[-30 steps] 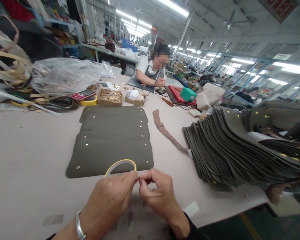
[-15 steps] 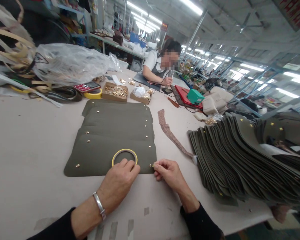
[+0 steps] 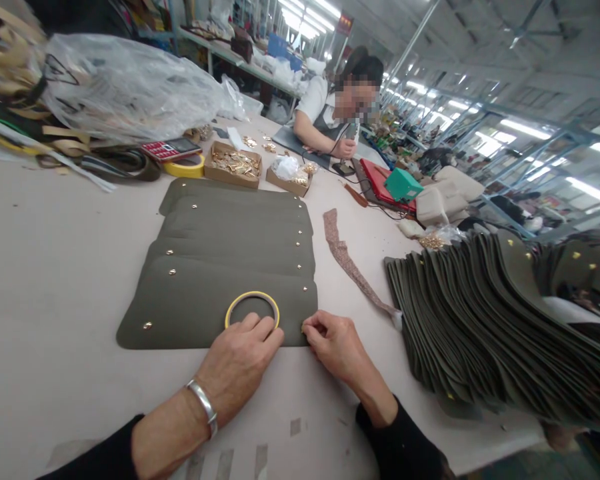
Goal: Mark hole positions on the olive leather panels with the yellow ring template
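Observation:
My left hand (image 3: 243, 360) is closed on a thin roll of yellow tape (image 3: 253, 294), held tilted up over the nearest olive-green panel (image 3: 195, 300). The thumb and fingers of my right hand (image 3: 337, 343) pinch a small yellow bit of tape (image 3: 303, 328) at that panel's near right corner. The fingers cover the spot there. Several such panels overlap in a stepped row, with gold studs, such as the near left stud (image 3: 147, 325), along both sides.
A tall fanned stack of olive panels (image 3: 480, 320) stands at the right. Between lies a brown strip (image 3: 353, 267). Behind are a box of gold parts (image 3: 235, 163), a second box (image 3: 287, 180), a yellow tape roll (image 3: 185, 167) and plastic bags (image 3: 130, 87). Across the table sits a co-worker (image 3: 325, 127).
My right fingers have shifted slightly onto the corner stud, which showed beside them before and is now covered. The left hand keeps the tape roll. The camera view has tilted downward a little.

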A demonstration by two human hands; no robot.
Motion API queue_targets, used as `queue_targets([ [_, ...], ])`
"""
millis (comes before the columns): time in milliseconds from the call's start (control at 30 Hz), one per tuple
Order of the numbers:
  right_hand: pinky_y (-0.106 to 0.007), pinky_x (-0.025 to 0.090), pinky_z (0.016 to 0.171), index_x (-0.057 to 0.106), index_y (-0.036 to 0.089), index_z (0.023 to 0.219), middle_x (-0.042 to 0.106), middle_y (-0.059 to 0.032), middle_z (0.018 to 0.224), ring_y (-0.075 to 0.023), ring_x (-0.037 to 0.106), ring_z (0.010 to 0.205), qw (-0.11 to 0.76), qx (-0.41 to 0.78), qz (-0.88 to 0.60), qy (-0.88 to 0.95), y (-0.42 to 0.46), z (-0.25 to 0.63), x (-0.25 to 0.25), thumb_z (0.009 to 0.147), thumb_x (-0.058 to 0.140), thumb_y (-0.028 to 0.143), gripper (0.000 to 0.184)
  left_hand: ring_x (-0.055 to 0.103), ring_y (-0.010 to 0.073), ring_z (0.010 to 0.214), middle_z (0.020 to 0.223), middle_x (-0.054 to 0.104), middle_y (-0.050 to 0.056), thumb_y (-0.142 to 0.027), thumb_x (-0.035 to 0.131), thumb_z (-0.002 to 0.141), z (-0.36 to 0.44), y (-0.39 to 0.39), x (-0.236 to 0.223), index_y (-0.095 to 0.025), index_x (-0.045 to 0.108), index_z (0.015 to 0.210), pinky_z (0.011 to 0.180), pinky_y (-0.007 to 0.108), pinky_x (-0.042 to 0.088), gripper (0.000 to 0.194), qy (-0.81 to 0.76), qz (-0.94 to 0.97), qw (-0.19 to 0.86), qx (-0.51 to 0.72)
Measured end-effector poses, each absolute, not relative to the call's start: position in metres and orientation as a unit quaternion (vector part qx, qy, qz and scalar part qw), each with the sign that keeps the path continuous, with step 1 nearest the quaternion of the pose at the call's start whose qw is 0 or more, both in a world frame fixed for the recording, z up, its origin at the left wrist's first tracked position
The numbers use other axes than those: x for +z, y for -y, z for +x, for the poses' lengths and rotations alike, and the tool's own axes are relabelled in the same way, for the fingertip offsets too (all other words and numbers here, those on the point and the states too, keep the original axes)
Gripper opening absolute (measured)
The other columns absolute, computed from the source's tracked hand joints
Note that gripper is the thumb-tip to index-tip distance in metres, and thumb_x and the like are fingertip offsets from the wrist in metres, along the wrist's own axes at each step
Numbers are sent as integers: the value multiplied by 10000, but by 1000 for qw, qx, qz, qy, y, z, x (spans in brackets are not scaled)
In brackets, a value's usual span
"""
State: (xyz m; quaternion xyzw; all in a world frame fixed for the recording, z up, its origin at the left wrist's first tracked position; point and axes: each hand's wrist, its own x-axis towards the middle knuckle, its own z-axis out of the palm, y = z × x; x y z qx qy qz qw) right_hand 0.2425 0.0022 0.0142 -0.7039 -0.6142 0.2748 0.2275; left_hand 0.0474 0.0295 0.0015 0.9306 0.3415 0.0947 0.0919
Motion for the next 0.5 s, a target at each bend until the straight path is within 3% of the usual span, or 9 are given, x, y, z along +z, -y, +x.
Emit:
queue_targets([
  [67,-204,416,517,661,169,868,605,35,539,-121,571,504,213,275,-706,616,-4,244,14,818,549,171,122,499,228,800,877,595,47,-67,502,863,47,-30,1,-195,578,841,694,354,468,150,-342,930,97,96],
  [167,-213,433,530,575,166,1131,597,64,545,-125,569,493,223,227,-700,640,-1,251,15,827,599,189,306,504,231,807,882,598,49,-60,496,859,46,-30,1,-194,581,846,698,359,474,159,-347,927,106,94],
  [300,-245,481,663,620,174,909,658,-35,762,-147,622,690,225,96,-605,758,8,260,20,897,526,154,97,512,227,815,890,602,48,-34,495,838,46,-30,2,-194,586,846,699,356,479,185,-351,925,109,97],
  [500,-279,473,636,617,158,824,629,-69,758,-192,590,712,48,-27,-472,880,5,256,21,910,450,67,208,514,231,815,884,602,47,-17,484,819,46,-30,2,-195,583,834,696,360,483,205,-357,921,112,105],
])
